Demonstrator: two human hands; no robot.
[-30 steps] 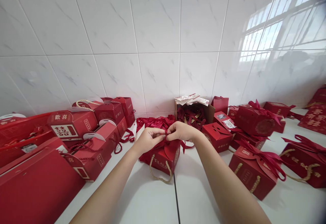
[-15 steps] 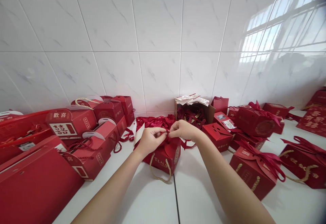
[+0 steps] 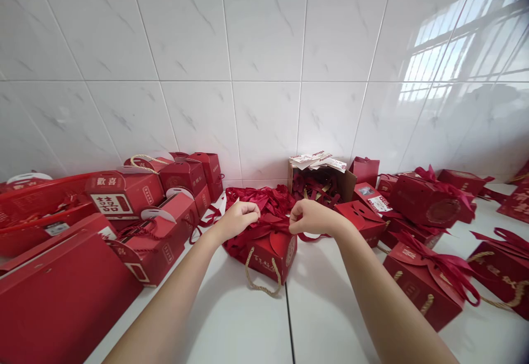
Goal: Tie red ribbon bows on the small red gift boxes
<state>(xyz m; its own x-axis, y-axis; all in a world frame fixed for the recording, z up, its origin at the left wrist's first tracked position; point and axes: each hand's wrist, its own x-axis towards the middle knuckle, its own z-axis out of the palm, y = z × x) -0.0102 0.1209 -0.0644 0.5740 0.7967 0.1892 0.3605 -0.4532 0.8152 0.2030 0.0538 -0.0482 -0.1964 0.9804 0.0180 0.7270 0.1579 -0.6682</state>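
Note:
A small red gift box (image 3: 270, 253) with a gold rope handle (image 3: 264, 289) stands on the white surface in front of me. Across its top runs a dark red ribbon (image 3: 273, 224), stretched between my two hands. My left hand (image 3: 238, 220) pinches the ribbon on the left side, above a heap of red satin ribbon (image 3: 270, 199). On the right, my right hand (image 3: 312, 218) is closed in a pinch at the ribbon's other side, by the box's far right corner. The fingertips of both hands are partly hidden.
An open carton (image 3: 324, 179) of dark ribbons, with printed cards (image 3: 318, 160) on top, stands against the tiled wall. Ribbon-tied boxes (image 3: 427, 281) are at right. More red boxes (image 3: 165, 237), a large red bag (image 3: 66, 292) and a red basket (image 3: 41, 201) fill the left.
My hands were close together over the middle of the box. They have drawn apart to left and right, pulling the ribbon taut. The view has shifted slightly left.

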